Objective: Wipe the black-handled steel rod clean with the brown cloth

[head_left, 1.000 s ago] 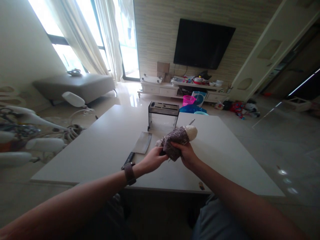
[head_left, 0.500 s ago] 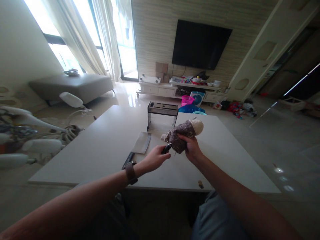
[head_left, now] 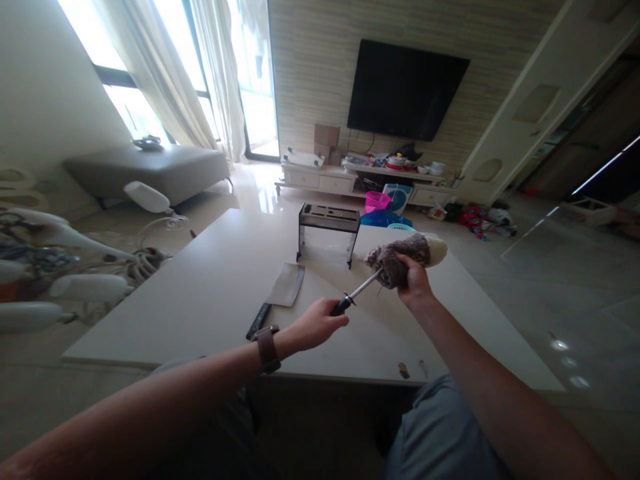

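Note:
My left hand [head_left: 320,323] is closed on the black handle of a sharpening rod [head_left: 366,285]. The rod's metal shaft points up and right, its far end hidden in a brown and cream fluffy cloth [head_left: 393,263]. Wrapped round that cloth is my right hand [head_left: 414,280], held above the white table [head_left: 200,300]. A cleaver [head_left: 286,285] with a black handle lies flat on the table, left of my left hand. Beyond the hands stands a clear box with a dark frame [head_left: 329,233].
Two small objects lie at the table's near edge, one of them yellow and black [head_left: 403,371]. White lamp shades [head_left: 90,288] are at the left. Past the table are a pink basket [head_left: 377,201] and a low white cabinet [head_left: 320,180].
The cloth and my right hand have moved right, away from my left hand. More of the rod's metal shaft now shows between them.

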Motion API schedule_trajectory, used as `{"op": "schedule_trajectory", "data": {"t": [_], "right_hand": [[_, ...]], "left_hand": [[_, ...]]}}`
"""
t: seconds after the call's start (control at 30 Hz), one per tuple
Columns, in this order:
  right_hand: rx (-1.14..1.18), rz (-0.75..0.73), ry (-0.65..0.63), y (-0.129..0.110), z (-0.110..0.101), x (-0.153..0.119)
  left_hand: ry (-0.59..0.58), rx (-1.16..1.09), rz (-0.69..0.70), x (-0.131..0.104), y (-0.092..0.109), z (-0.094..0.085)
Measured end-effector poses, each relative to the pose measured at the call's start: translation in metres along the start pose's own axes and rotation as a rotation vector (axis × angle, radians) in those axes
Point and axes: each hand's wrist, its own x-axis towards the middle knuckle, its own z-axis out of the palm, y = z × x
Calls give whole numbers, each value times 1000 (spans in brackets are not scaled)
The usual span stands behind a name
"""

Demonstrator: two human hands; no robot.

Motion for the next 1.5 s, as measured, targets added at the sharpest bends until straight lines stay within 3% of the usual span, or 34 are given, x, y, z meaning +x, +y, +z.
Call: {"op": "schedule_trajectory", "data": {"t": [0.13,0.3,0.47,0.67,0.87,1.07,1.5], "right_hand": [[3,14,-13,-6,-5,6],[-52,138,-177,-4,-1,-4],[-105,184,-340,5,10,-30],[-166,251,-425,38,24,-73],[-158,270,-398,47,30,-89],[-152,166,-332,41,29,-89],[-116,159,-253,41,30,-75]], "left_hand": [[4,6,-23,-1,1,-1],[53,7,-38,0,-2,-3],[115,-1,9,5,-8,-1],[151,-60,39,8,-9,-1],[150,-102,54,9,-9,-1],[117,-98,70,7,-9,0],[93,-118,20,8,-5,2]]}}
